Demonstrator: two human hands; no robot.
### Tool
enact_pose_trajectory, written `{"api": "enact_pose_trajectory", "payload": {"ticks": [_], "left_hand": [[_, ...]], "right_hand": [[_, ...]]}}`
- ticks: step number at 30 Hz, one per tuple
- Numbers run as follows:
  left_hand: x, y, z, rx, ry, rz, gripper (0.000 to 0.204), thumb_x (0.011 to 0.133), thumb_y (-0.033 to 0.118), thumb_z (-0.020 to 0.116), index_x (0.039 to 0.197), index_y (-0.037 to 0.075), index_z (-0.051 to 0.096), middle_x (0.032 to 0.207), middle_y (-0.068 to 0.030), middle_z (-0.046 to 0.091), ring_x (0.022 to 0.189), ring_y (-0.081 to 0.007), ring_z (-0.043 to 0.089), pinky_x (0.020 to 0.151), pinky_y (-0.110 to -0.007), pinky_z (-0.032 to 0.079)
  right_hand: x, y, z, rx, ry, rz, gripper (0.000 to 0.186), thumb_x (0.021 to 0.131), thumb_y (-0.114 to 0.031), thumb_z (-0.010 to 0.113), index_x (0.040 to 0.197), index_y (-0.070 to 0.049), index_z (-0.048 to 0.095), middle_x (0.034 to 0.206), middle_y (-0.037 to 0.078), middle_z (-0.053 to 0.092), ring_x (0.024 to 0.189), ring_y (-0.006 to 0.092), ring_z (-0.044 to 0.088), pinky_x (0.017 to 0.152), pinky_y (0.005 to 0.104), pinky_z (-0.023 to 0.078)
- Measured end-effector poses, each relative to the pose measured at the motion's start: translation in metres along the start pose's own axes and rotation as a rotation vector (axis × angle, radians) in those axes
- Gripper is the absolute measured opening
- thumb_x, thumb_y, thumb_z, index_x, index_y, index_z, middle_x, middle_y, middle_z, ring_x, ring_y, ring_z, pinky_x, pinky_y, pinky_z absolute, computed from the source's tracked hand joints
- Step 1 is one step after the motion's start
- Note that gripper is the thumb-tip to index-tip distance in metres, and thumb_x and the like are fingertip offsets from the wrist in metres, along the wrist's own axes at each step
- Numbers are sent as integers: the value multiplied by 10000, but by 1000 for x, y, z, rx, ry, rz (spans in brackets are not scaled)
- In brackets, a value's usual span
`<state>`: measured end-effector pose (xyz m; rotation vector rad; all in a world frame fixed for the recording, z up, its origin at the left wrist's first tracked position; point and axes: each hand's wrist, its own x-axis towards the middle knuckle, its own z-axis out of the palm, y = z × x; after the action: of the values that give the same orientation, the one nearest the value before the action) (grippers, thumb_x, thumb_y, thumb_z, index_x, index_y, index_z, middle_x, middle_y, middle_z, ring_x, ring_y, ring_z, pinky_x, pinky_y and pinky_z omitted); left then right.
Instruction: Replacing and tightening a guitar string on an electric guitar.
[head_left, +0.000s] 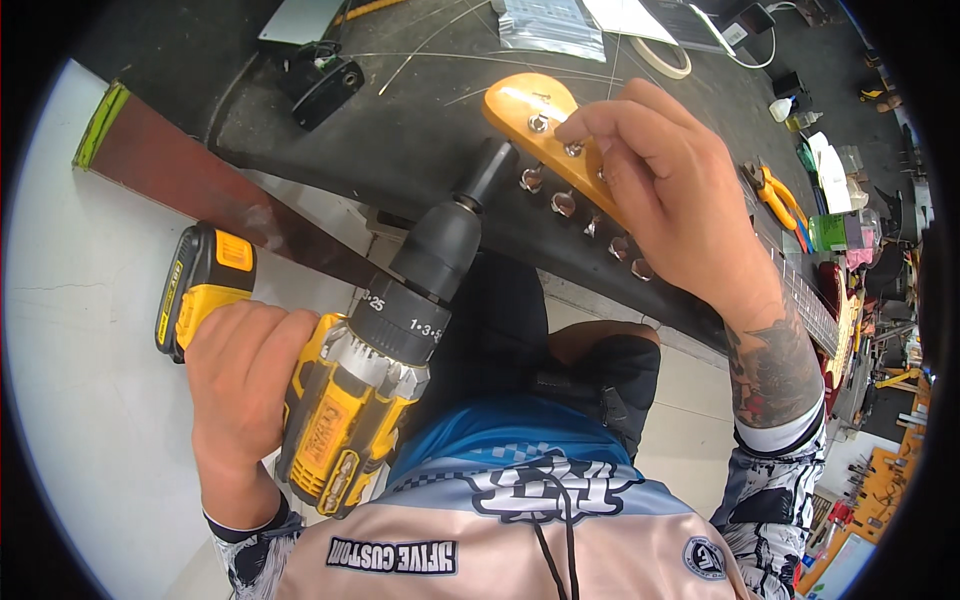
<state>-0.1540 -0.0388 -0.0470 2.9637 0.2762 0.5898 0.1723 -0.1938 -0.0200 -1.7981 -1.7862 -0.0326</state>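
Observation:
My left hand [252, 375] is wrapped round the handle of a yellow and black cordless drill [345, 415]. A black winder-like attachment [487, 172] sits in its chuck, the tip close to the edge of a guitar headstock [533, 97]. The headstock is glossy amber, with metal string posts [573, 150] on its face and several tuning keys [563, 204] along the near edge. Over the headstock is my right hand [672, 185], fingers curled and pinched beside a post. Whatever those fingers hold is too thin or hidden to make out. Part of the neck is behind the hand.
The headstock lies over a dark workbench [420, 130]. Loose wire-like strings, a black device [325, 90], a silver packet [553, 27] and a tape roll [660, 58] are at the back. Orange-handled pliers [775, 195] and a red guitar body [832, 285] are at the right.

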Motion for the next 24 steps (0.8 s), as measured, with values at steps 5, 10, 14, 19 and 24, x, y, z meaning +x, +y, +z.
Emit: {"api": "enact_pose_trajectory", "payload": {"ticks": [5, 10, 14, 19, 24], "left_hand": [[0, 0, -1, -7, -1, 2, 273, 762, 148, 683, 1000, 15, 676, 824, -109, 634, 738, -310, 636, 658, -413, 490], [0, 0, -2, 11, -20, 1, 261, 764, 141, 680, 994, 20, 665, 831, -110, 623, 744, -310, 630, 662, -413, 488], [0, 0, -2, 8, -29, -7, 256, 764, 138, 679, 992, 24, 661, 834, -109, 618, 746, -314, 627, 665, -416, 487], [0, 0, -4, 24, -35, -8, 252, 770, 143, 678, 993, 26, 662, 839, -110, 621, 755, -318, 628, 676, -423, 489], [-1, -3, -3, 13, -35, 2, 251, 776, 147, 673, 995, 26, 662, 846, -110, 625, 762, -316, 630, 682, -421, 489]], "right_hand": [[1, 1, 1, -6, -8, 9, 242, 961, 33, 540, 1102, -45, 720, 846, 105, 536, 733, 254, 592, 692, 351, 475], [0, 0, 1, -14, -6, 14, 247, 961, 31, 537, 1107, -45, 721, 848, 106, 537, 727, 258, 586, 690, 356, 472], [0, 1, 1, -27, -2, 6, 247, 959, 26, 541, 1111, -45, 723, 852, 113, 541, 724, 273, 578, 688, 363, 470], [1, 2, 1, -27, -1, 5, 244, 959, 21, 547, 1111, -48, 725, 855, 118, 543, 727, 287, 577, 687, 368, 470], [0, 0, 1, -49, 3, 3, 242, 959, 20, 546, 1106, -50, 726, 853, 116, 543, 723, 286, 578, 683, 369, 470]]}}
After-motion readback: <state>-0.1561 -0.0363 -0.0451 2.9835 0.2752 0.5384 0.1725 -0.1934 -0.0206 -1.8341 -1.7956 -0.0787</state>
